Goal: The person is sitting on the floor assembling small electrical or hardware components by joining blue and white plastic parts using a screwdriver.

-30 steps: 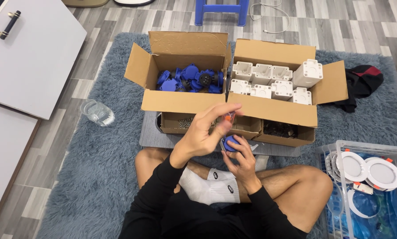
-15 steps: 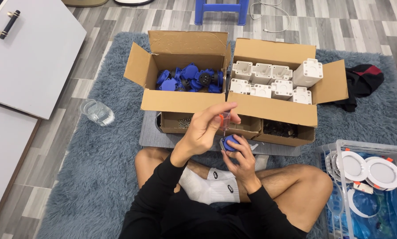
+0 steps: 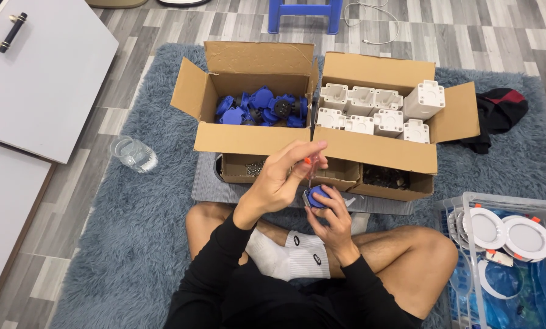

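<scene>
Grey plank flooring carries a shaggy blue-grey rug (image 3: 102, 244), on which a person sits cross-legged with work laid out in front.

Item in hand: a small blue part (image 3: 316, 196), held just above the lap, in front of the boxes. The right hand (image 3: 329, 216) cups it from below, fingers curled closed about it, evidently to steady it. The left hand (image 3: 283, 180) is closed from above on a thin screwdriver (image 3: 309, 167) with an orange-red handle; its shaft runs down to the blue part, so the tool stands nearly upright over it. Whether the tip is seated cannot be told.

Surroundings, working outward: a low grey board (image 3: 236, 192) lies under two shallow trays of small dark hardware (image 3: 382, 178). Behind them stand two open cardboard boxes, within arm's reach: the left box (image 3: 224, 137) holds more blue parts, the right box (image 3: 401, 155) holds white square blocks (image 3: 370, 109), one raised above the rest. A clear plastic crate (image 3: 468, 244) at the person's right holds round white lamp discs (image 3: 517, 234). A drinking glass (image 3: 134, 153) stands on the rug to the left, well apart. A dark cloth (image 3: 498, 116) lies beyond the right box.
</scene>
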